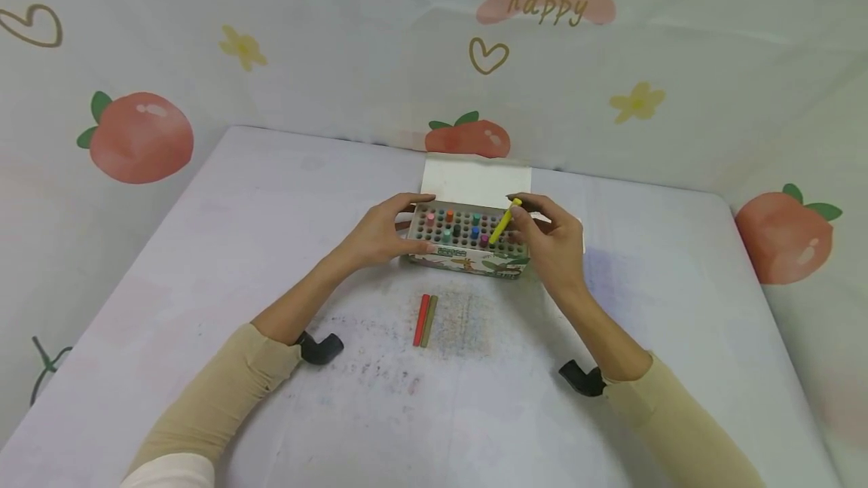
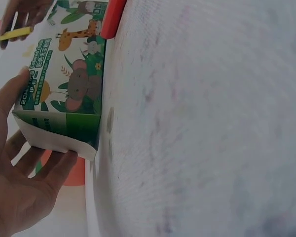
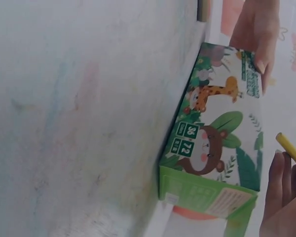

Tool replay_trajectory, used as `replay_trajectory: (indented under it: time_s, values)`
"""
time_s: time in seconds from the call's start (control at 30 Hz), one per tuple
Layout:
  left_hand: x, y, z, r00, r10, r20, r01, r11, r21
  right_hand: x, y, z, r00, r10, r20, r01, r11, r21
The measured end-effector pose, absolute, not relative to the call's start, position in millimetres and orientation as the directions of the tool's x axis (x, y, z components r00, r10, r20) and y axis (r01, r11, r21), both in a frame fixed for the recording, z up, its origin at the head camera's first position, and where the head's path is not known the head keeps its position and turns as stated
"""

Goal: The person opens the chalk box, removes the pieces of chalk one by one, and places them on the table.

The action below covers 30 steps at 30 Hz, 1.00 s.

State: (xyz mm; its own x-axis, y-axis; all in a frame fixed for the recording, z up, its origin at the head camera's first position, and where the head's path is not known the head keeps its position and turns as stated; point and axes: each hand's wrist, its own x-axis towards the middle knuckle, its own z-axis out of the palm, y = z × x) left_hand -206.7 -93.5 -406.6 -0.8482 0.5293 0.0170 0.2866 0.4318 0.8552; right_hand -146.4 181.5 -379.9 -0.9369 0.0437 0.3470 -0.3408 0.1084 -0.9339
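Observation:
A cardboard box [image 1: 475, 265] printed with animals stands on the table, its top an insert of small round holes. Several crayons stand in holes, among them orange [image 1: 450, 215], blue [image 1: 475, 233] and pink [image 1: 430, 219] ones. My left hand [image 1: 376, 233] grips the box's left end, thumb at the front edge and fingers round the side and back. With my right hand [image 1: 559, 247] I pinch a yellow crayon [image 1: 504, 224], tilted, its lower end right over the holes at the right part of the insert. In the right wrist view the yellow crayon [image 3: 290, 150] shows beside the box.
A red crayon [image 1: 421, 320] and an olive crayon [image 1: 429, 321] lie side by side in front of the box. The white lid [image 1: 478, 179] is folded up behind it. Coloured smudges mark the table cloth [image 1: 380, 413]. A printed curtain [image 1: 339, 59] hangs behind the table.

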Motion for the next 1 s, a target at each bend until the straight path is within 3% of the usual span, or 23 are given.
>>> replay_trajectory:
  time_s: [0.3,1.0]
  values:
    - [-209,-94,-406,-0.849,0.528,0.006,0.281,0.442,0.852,-135,180,-375,-0.963,-0.012,0.268,-0.268,0.055,-0.962]
    - [-210,-95,-406,-0.846,0.533,0.016,0.304,0.458,0.836,-117,168,-388,-0.986,-0.062,0.153,-0.158,0.083,-0.984]
